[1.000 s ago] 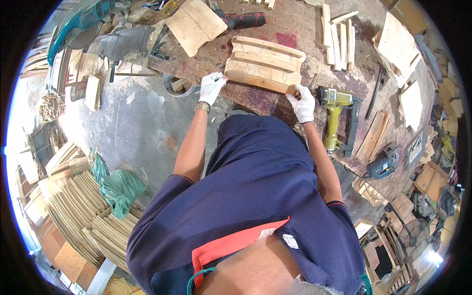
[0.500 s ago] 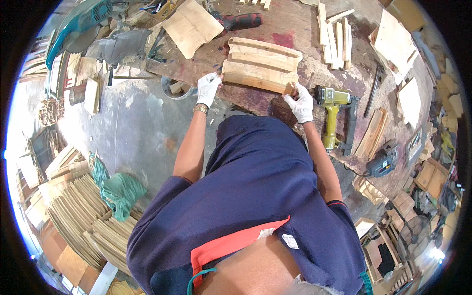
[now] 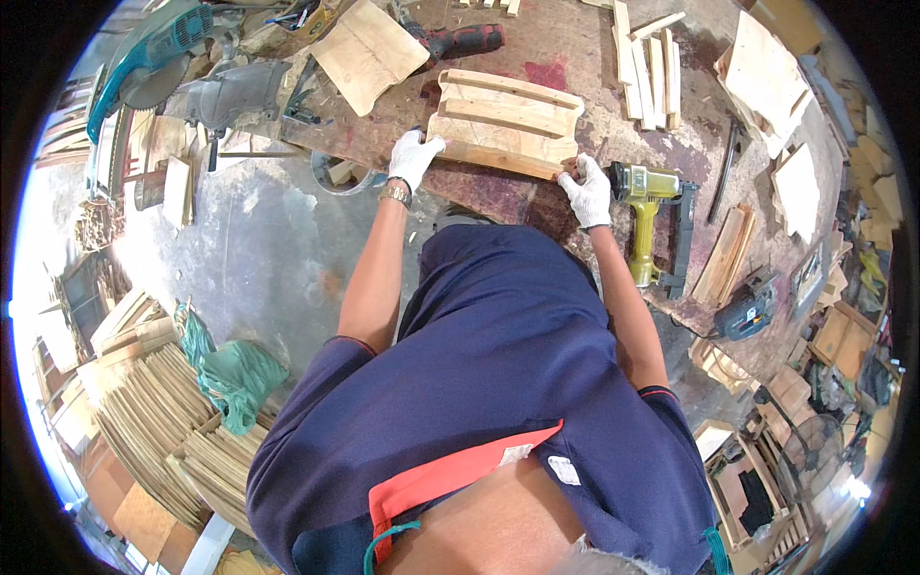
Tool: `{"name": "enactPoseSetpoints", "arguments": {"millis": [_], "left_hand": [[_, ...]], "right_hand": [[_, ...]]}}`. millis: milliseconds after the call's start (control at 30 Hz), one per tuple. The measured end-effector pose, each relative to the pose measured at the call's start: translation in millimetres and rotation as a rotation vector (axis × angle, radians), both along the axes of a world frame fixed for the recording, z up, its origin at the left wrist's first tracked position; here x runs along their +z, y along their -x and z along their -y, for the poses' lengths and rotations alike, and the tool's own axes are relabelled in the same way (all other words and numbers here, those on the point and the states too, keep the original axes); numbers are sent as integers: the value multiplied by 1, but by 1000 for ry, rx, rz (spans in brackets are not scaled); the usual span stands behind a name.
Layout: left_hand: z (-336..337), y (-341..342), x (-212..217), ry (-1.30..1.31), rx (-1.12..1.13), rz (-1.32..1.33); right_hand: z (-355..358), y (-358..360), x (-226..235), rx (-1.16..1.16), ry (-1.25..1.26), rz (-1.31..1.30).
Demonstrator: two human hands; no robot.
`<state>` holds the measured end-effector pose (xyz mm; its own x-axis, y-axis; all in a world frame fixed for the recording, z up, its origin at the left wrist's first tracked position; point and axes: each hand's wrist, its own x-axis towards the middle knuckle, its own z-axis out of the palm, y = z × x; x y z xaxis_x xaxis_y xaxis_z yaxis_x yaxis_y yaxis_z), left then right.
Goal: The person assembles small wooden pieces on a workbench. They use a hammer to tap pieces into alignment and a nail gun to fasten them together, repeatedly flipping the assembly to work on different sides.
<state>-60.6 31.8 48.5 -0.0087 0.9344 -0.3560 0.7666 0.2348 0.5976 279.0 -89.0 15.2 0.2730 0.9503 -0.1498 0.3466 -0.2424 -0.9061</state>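
gloved fingers (image 3: pixel 426 146) of the left hand (image 3: pixel 414 158) curling over the near left corner of the pale slatted wooden panel (image 3: pixel 505 123), thumb side tucked against its edge; white-gloved fingers (image 3: pixel 573 171) of the right hand (image 3: pixel 587 190) pinching the near right corner, closed on the wood rather than spread. gripping the panel at both ends, then, one hand per corner.

lying flat on the stained reddish workbench (image 3: pixel 565 48), directly ahead of the body, just beyond both sets of fingertips. running left to right across the view, long axis roughly crosswise to the forearms, tilting slightly so the right end sits nearer the body than the left. showing several parallel slats on its upper face, stepped at the far edge.

sitting about equally close to both hands, neither arm reaching noticeably further, though the left arm extending straighter and the right bending more at the elbow.

resting just right of the right hand, nearly touching the glove: a yellow-green pneumatic nail gun (image 3: pixel 647 206), handle pointing back toward the body. lying further off on the bench: a loose bundle of short pale wooden strips (image 3: pixel 647 62) beyond the panel's right end, and a flat square plywood offcut (image 3: pixel 369 53) beyond its left end, both well apart from the hands.
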Motion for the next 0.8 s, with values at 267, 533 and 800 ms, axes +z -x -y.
{"name": "enactPoseSetpoints", "arguments": {"millis": [267,533,800], "left_hand": [[-7,-1,4,235,113,397],[-3,-3,12,182,93,395],[-2,-7,16,194,115,335]], "right_hand": [[-5,-8,-1,60,11,-89],[-5,-7,11,70,47,-60],[-4,-5,12,66,28,-82]]}}
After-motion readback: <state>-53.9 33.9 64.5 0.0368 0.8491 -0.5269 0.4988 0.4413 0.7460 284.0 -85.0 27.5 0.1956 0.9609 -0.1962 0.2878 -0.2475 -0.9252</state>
